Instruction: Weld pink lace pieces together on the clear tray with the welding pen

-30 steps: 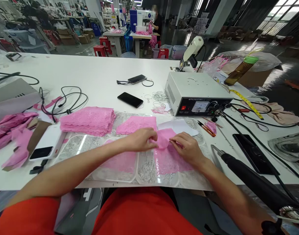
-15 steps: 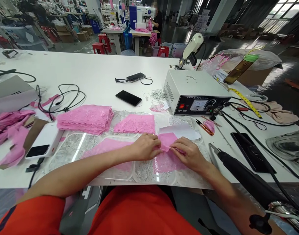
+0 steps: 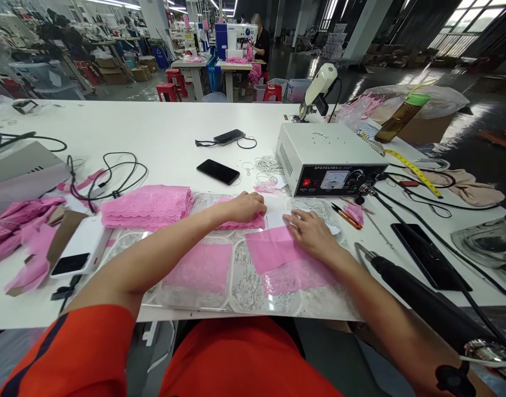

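Note:
My left hand [image 3: 245,207] has its fingers curled together at the right edge of a small stack of pink lace pieces [image 3: 241,224], partly hidden by my wrist and hand. My right hand [image 3: 313,234] lies with fingers apart on the right side of a smooth pink fabric piece [image 3: 271,248]. Beneath that piece and nearer to me is a pink lace piece [image 3: 296,280], its right end under my forearm. Left of these, a flat pink piece [image 3: 207,267] lies on the clear patterned mat [image 3: 246,286]. A taller stack of pink lace [image 3: 149,207] stands further left.
A grey control box [image 3: 335,149] stands at the back right, its cables running to a black handheld tool [image 3: 414,298]. Phones [image 3: 218,171], orange-handled snips [image 3: 347,216], a white device [image 3: 81,248] and a glass jar [image 3: 486,242] lie around. Someone sits at a sewing machine beyond.
My left hand has left the smooth pink piece and moved up and left to the small lace stack. My right hand has loosened and spread; the smooth piece now lies flat.

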Demonstrator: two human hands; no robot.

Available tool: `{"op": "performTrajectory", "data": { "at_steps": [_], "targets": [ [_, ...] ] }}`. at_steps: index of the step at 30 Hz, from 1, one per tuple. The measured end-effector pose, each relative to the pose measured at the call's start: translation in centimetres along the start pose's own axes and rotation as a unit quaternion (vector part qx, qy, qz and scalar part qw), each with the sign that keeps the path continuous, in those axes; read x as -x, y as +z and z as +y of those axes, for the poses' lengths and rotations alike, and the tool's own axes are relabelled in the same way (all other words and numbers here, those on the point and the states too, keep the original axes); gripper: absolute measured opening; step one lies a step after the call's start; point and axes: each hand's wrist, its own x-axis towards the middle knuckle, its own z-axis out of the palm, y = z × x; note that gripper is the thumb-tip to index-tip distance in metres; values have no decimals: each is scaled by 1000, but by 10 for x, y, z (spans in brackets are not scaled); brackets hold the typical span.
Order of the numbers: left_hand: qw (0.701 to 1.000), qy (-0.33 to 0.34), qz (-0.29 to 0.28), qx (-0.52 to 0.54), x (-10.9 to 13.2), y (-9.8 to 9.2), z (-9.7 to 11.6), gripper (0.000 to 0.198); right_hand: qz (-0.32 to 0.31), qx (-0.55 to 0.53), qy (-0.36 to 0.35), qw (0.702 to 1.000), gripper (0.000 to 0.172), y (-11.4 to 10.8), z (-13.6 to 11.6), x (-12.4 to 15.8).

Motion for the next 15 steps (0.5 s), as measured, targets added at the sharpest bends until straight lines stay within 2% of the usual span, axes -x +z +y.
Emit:
{"op": "performTrajectory", "data": {
  "at_steps": [3,10,12,15],
  "targets": [
    [1000,10,11,6,4,-1,-2,21,-13,15,0,1000,33,0,-6,-5],
    [997,-12,77,24,8,10,-4,23,-15,-32,-8,999,32,6,-14,-25],
    [994,-25,103,27,12,11,5,24,1,-57,-12,998,32,1,-12,-21],
    [991,-20,127,46,32,15,30,14,42,-127,-15,991,25,-15,-5,0]
  ]
}}
